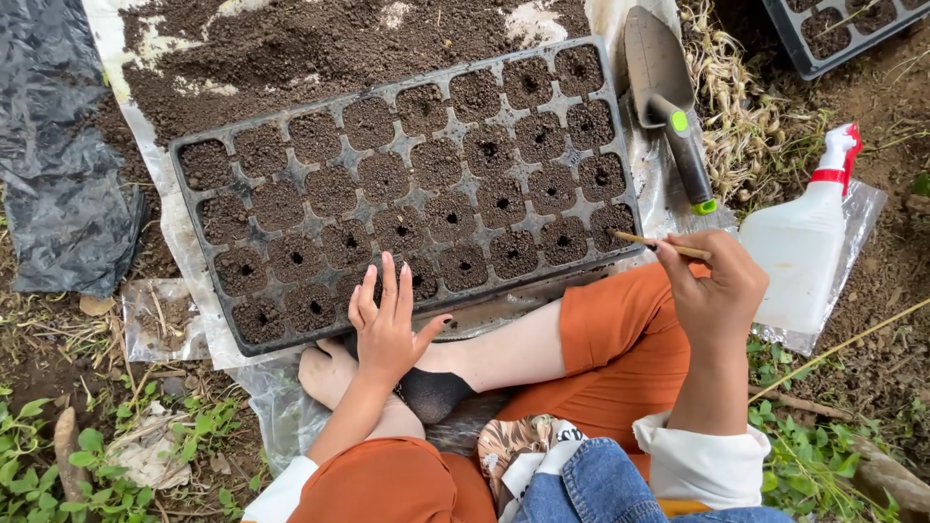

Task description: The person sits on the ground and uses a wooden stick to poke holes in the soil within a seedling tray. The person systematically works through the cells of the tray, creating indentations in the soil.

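Observation:
A black seedling tray (pixel 184 155) filled with dark soil lies in front of me on a plastic sheet. Many of its cells have a small hole poked in the middle. My left hand (pixel 387 324) rests open over the tray's near edge, fingers spread, holding nothing. My right hand (pixel 717 286) sits off the tray's near right corner and grips a thin wooden stick (pixel 659 243). The stick's tip points toward the nearest right-hand cell. My legs in orange trousers are folded below the tray.
A heap of loose soil (pixel 291 48) lies beyond the tray. A garden trowel (pixel 668 97) with a grey-green handle sits to the right. A white spray bottle (pixel 804 242) with a red nozzle lies further right. Another tray (pixel 833 39) shows top right, black plastic (pixel 58 165) left.

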